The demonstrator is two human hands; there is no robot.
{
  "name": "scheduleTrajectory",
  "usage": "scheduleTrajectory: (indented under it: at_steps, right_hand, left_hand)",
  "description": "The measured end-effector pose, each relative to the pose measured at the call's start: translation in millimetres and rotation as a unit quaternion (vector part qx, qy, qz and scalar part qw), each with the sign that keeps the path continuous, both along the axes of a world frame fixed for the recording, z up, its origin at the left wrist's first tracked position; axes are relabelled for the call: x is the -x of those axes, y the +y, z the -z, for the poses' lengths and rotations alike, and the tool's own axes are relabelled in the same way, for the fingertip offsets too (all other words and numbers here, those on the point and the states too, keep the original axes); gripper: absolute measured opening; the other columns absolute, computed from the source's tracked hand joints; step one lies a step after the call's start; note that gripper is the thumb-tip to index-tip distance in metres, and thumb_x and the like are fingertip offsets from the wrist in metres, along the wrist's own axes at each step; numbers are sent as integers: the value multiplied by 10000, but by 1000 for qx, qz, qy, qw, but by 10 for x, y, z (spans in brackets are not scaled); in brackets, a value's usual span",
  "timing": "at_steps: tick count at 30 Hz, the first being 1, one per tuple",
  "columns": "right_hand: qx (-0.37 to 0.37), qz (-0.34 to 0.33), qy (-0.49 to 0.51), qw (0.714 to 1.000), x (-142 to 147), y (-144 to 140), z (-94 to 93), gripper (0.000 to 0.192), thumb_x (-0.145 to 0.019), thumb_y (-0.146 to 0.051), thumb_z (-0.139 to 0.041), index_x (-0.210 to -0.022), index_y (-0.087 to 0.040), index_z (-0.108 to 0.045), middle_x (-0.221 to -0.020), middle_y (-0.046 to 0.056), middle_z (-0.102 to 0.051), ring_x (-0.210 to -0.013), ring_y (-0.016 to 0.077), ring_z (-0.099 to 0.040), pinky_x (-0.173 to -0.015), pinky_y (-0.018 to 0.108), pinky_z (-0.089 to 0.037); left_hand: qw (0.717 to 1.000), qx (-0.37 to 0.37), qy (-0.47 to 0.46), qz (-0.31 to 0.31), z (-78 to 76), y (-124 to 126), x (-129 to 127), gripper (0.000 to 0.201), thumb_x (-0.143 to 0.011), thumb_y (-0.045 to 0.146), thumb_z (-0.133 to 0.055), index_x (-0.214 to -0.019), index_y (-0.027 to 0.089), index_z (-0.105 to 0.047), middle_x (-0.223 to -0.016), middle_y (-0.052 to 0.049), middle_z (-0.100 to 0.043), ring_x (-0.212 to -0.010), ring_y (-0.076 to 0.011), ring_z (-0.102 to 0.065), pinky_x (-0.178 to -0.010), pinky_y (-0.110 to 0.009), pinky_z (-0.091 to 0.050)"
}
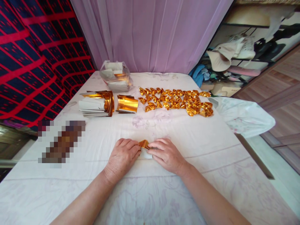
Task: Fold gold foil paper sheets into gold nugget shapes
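Between my two hands, low over the table, is a sheet of gold foil paper (144, 144) with a white back, partly folded. My left hand (124, 153) grips its left side with the fingers closed together. On the right side, my right hand (167, 154) pinches the same sheet, thumb below and fingers on top. Parts of the paper are hidden under the fingers. Farther up the table lie rows of folded gold paper pieces (175, 99). Left of them are a small stack of gold foil sheets (127, 104) and a larger fanned stack (96, 104), gold and white.
A clear plastic bag (116, 75) with more paper stands at the back left. A pixelated patch (63, 142) covers something on the left. The tablecloth (150, 193) is pale and floral. Beyond the right edge are a white cloth-covered thing (248, 115) and cluttered shelves (234, 56).
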State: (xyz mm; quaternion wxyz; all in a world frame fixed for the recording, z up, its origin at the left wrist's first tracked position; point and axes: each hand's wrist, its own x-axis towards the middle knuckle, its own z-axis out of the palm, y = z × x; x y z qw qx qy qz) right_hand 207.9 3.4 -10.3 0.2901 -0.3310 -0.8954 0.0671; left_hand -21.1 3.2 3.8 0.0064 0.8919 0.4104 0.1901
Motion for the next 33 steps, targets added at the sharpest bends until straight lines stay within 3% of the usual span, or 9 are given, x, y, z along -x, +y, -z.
scheduleTrajectory:
  at_steps: [7, 13, 23, 29, 33]
  right_hand:
    - [5, -15, -55, 998, 15, -49, -68, 140, -912, -203, -577, -1009, -217, -677, -1061, 63, -688, -981, 215, -589, -837, 378, -480]
    - [-18, -6, -65, 998, 45, -100, -114, 191, -964, -198, -493, -1007, -205, -679, -1042, 66, -703, -961, 201, -612, -831, 359, -488]
    - [59, 18, 34, 997, 52, -107, -1, 111, -920, -207, -586, -852, -224, -672, -1023, 25, -719, -967, 188, -635, -842, 353, -478]
    - [105, 40, 54, 992, 79, -103, 15, 104, -909, -172, -578, -889, -234, -659, -996, 23, -719, -955, 181, -634, -839, 350, -456]
    - [105, 63, 46, 991, 123, -102, 21, 89, -867, -148, -610, -851, -223, -655, -964, 25, -709, -909, 191, -618, -808, 354, -446]
  left_hand:
    - [1000, 21, -7, 22, -39, -119, -56, 212, -867, 355, -654, -997, 189, -666, -1079, -71, -696, -963, -249, -615, -835, -419, -448]
    - [1000, 6, -10, 19, -2, -173, -69, 131, -899, 291, -614, -961, 187, -666, -1167, -90, -669, -1007, -249, -630, -842, -422, -491]
    - [999, -40, -10, -8, 44, -304, -102, 209, -955, 164, -469, -851, 176, -649, -1103, -94, -676, -989, -216, -643, -924, -427, -516]
    - [1000, -7, -20, -10, 24, -310, -103, 178, -947, 183, -499, -861, 172, -653, -1235, -105, -634, -1021, -209, -642, -938, -411, -517]
    - [999, 33, -31, -29, 6, -318, -124, 137, -932, 251, -551, -884, 192, -666, -1253, -90, -628, -1051, -235, -629, -947, -461, -498]
